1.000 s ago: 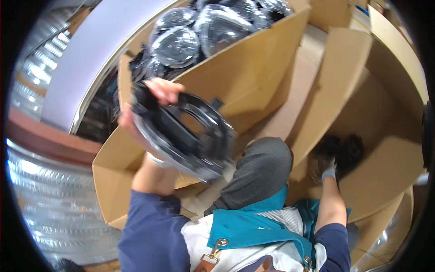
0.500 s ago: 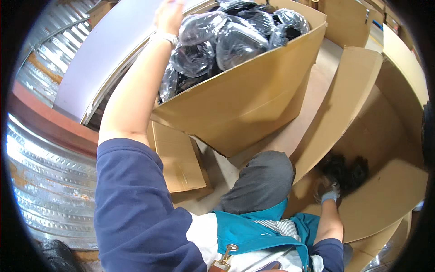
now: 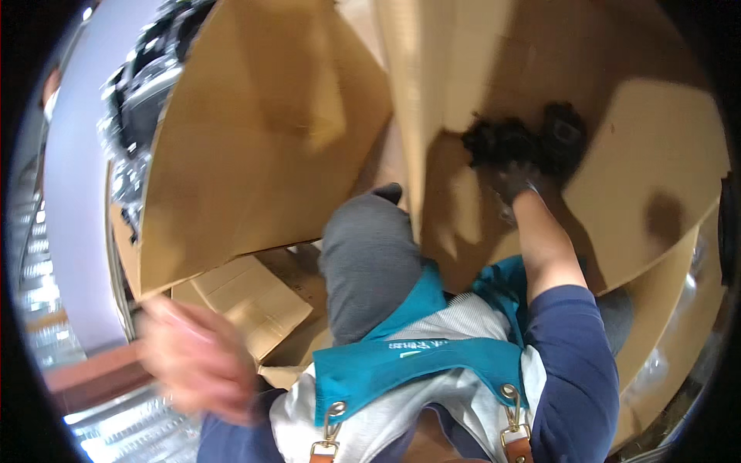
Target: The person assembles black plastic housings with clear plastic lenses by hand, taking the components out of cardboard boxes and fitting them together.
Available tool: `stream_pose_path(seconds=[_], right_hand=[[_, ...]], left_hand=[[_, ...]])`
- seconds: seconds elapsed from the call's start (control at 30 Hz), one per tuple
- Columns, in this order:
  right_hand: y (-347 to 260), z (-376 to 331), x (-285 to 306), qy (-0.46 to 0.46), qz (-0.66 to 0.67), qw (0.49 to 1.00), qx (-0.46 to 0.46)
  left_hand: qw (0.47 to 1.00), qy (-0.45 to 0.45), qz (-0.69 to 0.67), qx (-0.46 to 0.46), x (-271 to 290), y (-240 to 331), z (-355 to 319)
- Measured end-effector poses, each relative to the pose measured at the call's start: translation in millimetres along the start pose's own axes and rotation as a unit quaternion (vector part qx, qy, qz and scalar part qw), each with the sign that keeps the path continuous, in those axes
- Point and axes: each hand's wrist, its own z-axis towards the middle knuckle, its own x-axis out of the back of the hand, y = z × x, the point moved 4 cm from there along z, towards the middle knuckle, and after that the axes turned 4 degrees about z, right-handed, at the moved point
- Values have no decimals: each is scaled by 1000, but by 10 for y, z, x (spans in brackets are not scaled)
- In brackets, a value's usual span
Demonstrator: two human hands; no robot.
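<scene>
1. A seated person in a teal apron (image 3: 421,359) works between two cardboard cartons, one grey-trousered knee (image 3: 367,258) raised between them as the landmark
2. Right of the knee, the right hand (image 3: 513,181), in a dark glove, reaches into the open carton (image 3: 656,177) and rests on a cluster of black parts (image 3: 532,139); whether its fingers are closed round one cannot be told
3. Left of the knee and nearer the body, the bare left hand (image 3: 197,355) hangs blurred and loosely spread, holding nothing, seemingly caught mid-swing
4. Above-left of the knee, the big carton (image 3: 262,147) leans against a pale panel (image 3: 73,201), its bagged black parts (image 3: 143,85) showing at the rim, likely tilted for easy reach
5. Half a second before, the left arm stretched up to that carton's top; it is now down by the lap, while the right hand stays in its box
</scene>
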Motion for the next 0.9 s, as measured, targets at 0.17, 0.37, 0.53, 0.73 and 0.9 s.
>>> stream_pose_path(seconds=[0.17,0.37,0.53,0.73,0.9], right_hand=[[10,82,115,-91,-61,989,96],[358,197,-385,-69,-16,996,54],[331,109,-66,-151,116,980,62],[795,232,-581,-23,174,985,-6],[574,-107,384,286,437,853,-11]], left_hand=[[687,-434,-535,230,-2144,958,-627],[759,-368,-169,510,-4852,808,-1553],[830,-327,-36,450,-5638,75,-1809],[801,-433,-36,412,-5758,377,-1982],[857,-158,-38,490,-5220,105,-1596]])
